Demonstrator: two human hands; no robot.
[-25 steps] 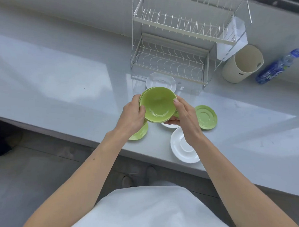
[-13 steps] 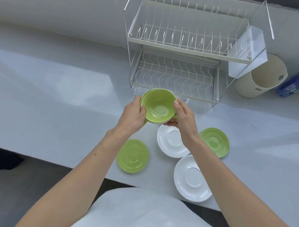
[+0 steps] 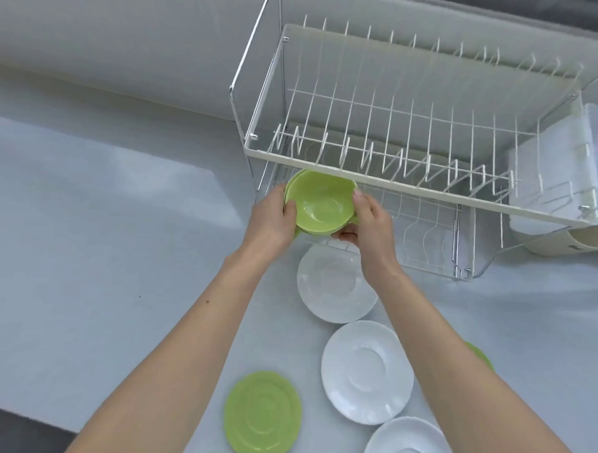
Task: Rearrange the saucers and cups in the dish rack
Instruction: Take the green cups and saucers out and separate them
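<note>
Two nested green cups (image 3: 317, 203) are held in the air between my left hand (image 3: 274, 221) and my right hand (image 3: 368, 222), just in front of the left end of the dish rack's lower shelf. The white two-tier wire dish rack (image 3: 412, 193) stands on the counter with both shelves bare. On the counter below my hands lie three white saucers (image 3: 336, 286) (image 3: 366, 371) (image 3: 408, 447). A green saucer (image 3: 262, 414) lies near the front edge. Another green saucer (image 3: 480, 357) peeks out behind my right forearm.
A white plastic cutlery holder (image 3: 563, 179) hangs on the rack's right end. A cream tub (image 3: 578, 243) stands behind it at the far right. The grey counter (image 3: 101, 252) stretches left, with its front edge at the lower left.
My hands have carried the green cups forward to the rack's lower shelf. The view has moved closer to the rack, and the saucers now lie nearer the bottom of the view.
</note>
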